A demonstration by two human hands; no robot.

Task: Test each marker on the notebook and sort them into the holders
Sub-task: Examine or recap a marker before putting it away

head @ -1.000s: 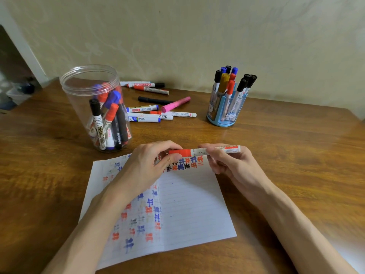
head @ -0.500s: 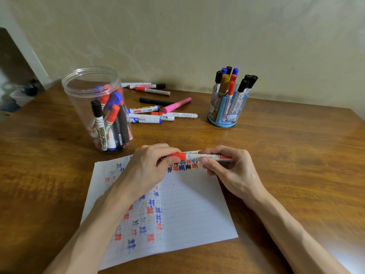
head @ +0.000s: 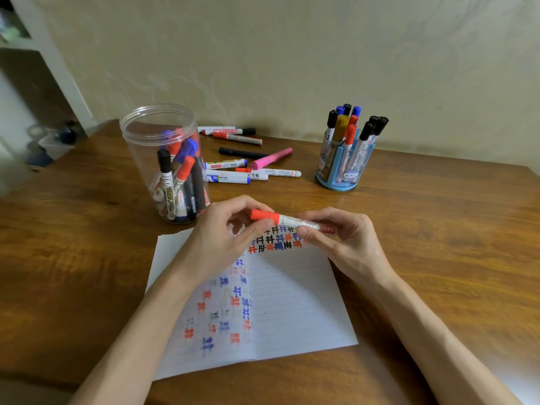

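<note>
Red-capped marker (head: 287, 221) is up off the page, lying crosswise just above the far edge of the notebook (head: 292, 302), cap pointing left. Left hand (head: 225, 238) pinches the red cap between thumb and fingertips, fingers curled round it. Right hand (head: 344, 244) grips the white barrel at the other end, thumb underneath, fingers wrapped over the top. Cap looks seated on the barrel; whether it is fully closed, I cannot tell.

Below the marker, the notebook lies open on the near middle of the table (head: 438, 229), its left page and far strip crowded with small red, blue and black test marks.

Far left of the hands, a clear jar (head: 163, 133) stands upright with several markers leaning inside. Far right, a blue holder (head: 336, 182) stands packed with upright markers, caps up. Between the two, a scatter of loose markers (head: 228, 179) lies flat on the wood, a pink marker (head: 271, 158) among them, more near the wall (head: 292, 54).
</note>
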